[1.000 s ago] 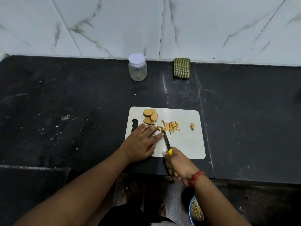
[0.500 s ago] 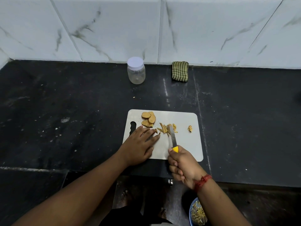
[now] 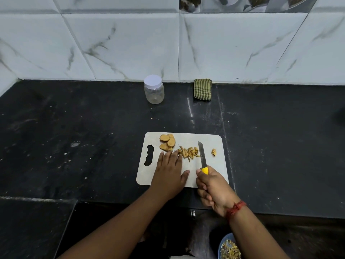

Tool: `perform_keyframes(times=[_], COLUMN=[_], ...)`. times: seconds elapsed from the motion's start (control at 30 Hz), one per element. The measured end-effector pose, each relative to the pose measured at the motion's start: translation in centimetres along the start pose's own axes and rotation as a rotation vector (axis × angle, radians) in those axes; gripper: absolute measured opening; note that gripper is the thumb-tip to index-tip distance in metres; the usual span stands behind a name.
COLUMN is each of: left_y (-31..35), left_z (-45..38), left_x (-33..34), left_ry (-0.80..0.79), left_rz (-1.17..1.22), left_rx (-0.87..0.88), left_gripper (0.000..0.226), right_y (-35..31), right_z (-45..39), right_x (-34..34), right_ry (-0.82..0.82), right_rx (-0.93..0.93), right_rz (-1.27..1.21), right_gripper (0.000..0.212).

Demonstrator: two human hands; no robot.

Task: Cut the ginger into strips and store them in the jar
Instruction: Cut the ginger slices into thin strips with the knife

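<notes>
Left hand [image 3: 169, 171] flat on the board; right hand [image 3: 214, 187] grips the knife [image 3: 202, 156] beside thin tan ginger strips [image 3: 188, 152].

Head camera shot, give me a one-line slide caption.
Right hand holds knife beside ginger strips; left hand lies flat on board; jar capped.

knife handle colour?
Yellow. The knife handle shows just above the right hand gripping it, in the head view.
</notes>
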State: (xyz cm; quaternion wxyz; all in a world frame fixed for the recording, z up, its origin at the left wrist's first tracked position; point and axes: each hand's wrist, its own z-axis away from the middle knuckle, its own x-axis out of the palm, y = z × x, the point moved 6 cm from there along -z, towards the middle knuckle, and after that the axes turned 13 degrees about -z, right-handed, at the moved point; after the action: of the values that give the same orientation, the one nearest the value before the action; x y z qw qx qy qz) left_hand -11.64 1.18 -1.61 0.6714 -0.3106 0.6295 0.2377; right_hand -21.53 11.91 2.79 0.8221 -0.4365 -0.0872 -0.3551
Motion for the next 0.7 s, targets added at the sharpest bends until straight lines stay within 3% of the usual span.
perform_keyframes(times=[0.33, 0.7], left_y=[-1.0, -5.4], left_z=[-0.7, -2.4], left_x=[-0.4, -2.5], left_ry=[0.028, 0.293], left_rz=[0.054, 0.142], left_rx=[0.104, -0.051], left_gripper=[0.067, 0.041], right_y=[0.4, 0.2], right_z=[0.6, -1.6], right_x=[-0.6, 1.2], right_ry=[0.003, 0.053], right_rx=[-0.019, -0.001], right_rz=[0.004, 0.032], right_gripper=[0.019, 0.021])
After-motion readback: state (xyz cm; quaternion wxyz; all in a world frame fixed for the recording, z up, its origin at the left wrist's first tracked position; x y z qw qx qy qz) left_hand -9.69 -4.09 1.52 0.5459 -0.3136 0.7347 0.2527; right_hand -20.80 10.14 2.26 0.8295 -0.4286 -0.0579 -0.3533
